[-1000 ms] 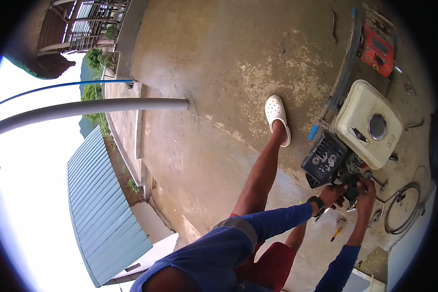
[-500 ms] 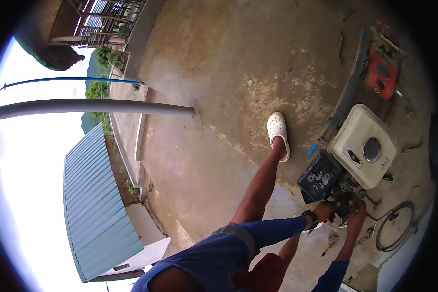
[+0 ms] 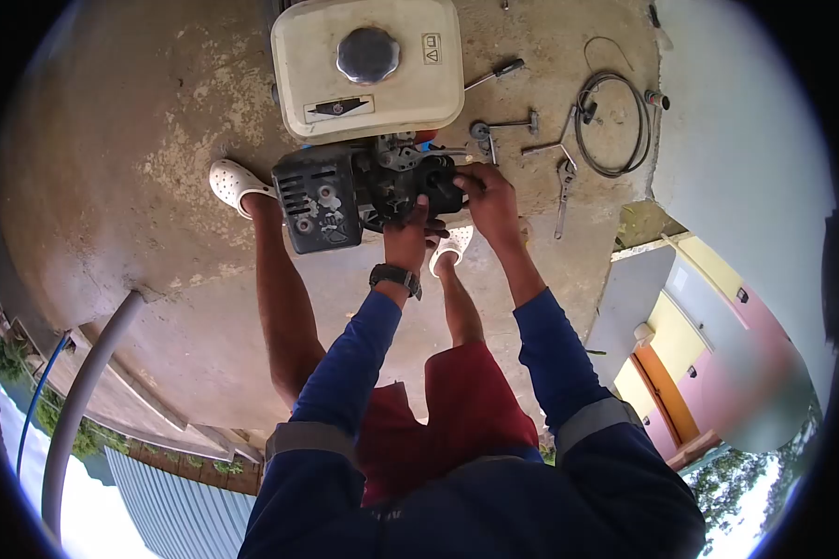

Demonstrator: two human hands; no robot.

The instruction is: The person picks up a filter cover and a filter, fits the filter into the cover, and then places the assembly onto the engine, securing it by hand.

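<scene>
A small engine with a cream fuel tank (image 3: 368,102) and a round metal cap stands on the concrete in front of me. A scuffed black slotted cover (image 3: 317,203) is on its left side. On the right side sits a black engine part (image 3: 437,183) with a round opening. My right hand (image 3: 492,207) grips that part's right edge between thumb and fingers. My left hand (image 3: 406,244), below a dark wristwatch, closes on its lower left side, with the thumb up against it. Some left fingertips are partly hidden beneath it.
Right of the engine lie a screwdriver (image 3: 497,73), a metal T-shaped tool (image 3: 513,124), a Y-shaped wrench (image 3: 559,144), an adjustable wrench (image 3: 564,198) and a coiled black cable (image 3: 645,126). A pale wall (image 3: 736,130) rises at right. A grey pipe (image 3: 89,391) stands at left.
The view has swung round, so the engine now appears at upper middle instead of far right. Both hands stay at the same black part, with the right hand at its outer edge.
</scene>
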